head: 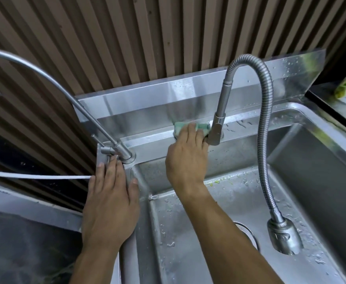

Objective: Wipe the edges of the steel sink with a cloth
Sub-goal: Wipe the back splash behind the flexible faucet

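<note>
The green cloth [191, 128] lies on the back ledge of the steel sink [250, 128], right where the ledge meets the upright steel splashback [147, 99]. It sits under the fingertips of the right hand [186, 158], just beyond the knuckles, with its green edges showing past the fingers on both sides. The right hand presses down on it with fingers stretched forward and close together, flat rather than curled. The cloth's right end is just beside the base of the pull-out tap [217, 128], whose ribbed flexible hose [264, 124] arches up and drops into the basin, ending in a spray head [283, 236] hanging low over the wet sink floor.

The left hand [110, 201] rests flat on the sink's left rim, fingers straight and slightly spread, fingertips touching the base of a slim gooseneck tap [65, 93], thumb at the basin's inner corner. Water drops speckle the basin and ledge, and small green flecks [215, 182] lie along the rear of the basin floor. A brown slatted wall [127, 37] rises behind the splashback.
</note>
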A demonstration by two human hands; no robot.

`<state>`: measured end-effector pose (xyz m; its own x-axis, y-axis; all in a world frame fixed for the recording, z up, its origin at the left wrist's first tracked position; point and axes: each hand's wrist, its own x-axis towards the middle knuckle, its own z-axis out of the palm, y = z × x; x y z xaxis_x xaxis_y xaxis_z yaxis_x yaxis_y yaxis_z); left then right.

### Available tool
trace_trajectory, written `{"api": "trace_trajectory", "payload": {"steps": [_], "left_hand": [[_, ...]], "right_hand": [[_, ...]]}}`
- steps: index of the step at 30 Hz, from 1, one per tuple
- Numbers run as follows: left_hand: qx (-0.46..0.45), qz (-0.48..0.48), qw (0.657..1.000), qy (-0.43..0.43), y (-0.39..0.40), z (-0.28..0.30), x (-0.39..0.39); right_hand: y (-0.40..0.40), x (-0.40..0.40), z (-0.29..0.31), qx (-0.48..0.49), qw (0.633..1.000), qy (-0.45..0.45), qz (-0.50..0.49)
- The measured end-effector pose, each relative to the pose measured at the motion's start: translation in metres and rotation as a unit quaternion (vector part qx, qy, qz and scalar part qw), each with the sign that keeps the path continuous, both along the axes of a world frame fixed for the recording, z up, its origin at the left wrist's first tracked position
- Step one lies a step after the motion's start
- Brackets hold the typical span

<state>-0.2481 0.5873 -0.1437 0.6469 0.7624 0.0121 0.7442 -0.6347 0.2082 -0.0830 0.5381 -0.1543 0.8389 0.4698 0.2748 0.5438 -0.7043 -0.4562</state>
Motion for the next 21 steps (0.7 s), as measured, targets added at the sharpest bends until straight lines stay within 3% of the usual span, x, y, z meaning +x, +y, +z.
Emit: {"api": "trace_trajectory", "payload": {"steps": [3,5,8,10,12,15,18,21], "left_hand": [[0.035,-0.002,0.993,-0.112,-0.013,0.013,0.003],[0.066,-0.024,0.973,-0.221,-0.018,0.029,0.018],[0.105,-0.1,0.937,-0.317,-0.001,0.06,0.064],[0.136,-0.13,0.936,-0.298,0.02,0.075,0.099],[0.144,-0.128,0.957,-0.217,0.04,0.078,0.124],[0.181,-0.127,0.968,-0.12,0.063,0.06,0.134],[0.221,-0.149,0.958,-0.104,0.074,0.049,0.131],[0.227,-0.16,0.955,-0.101,0.079,0.048,0.129]], "right_hand": [[-0.008,0.004,-0.011,0.166,0.986,-0.008,0.021],[-0.01,0.0,-0.002,0.295,0.954,0.013,0.054],[0.012,0.008,0.019,0.333,0.935,-0.052,0.109],[0.029,0.031,0.022,0.281,0.946,-0.091,0.133],[0.038,0.053,0.017,0.239,0.959,-0.097,0.114],[0.041,0.067,0.019,0.333,0.941,-0.05,0.02],[0.048,0.065,0.029,0.421,0.906,0.005,-0.052],[0.045,0.044,0.016,0.328,0.943,-0.024,0.052]]}}
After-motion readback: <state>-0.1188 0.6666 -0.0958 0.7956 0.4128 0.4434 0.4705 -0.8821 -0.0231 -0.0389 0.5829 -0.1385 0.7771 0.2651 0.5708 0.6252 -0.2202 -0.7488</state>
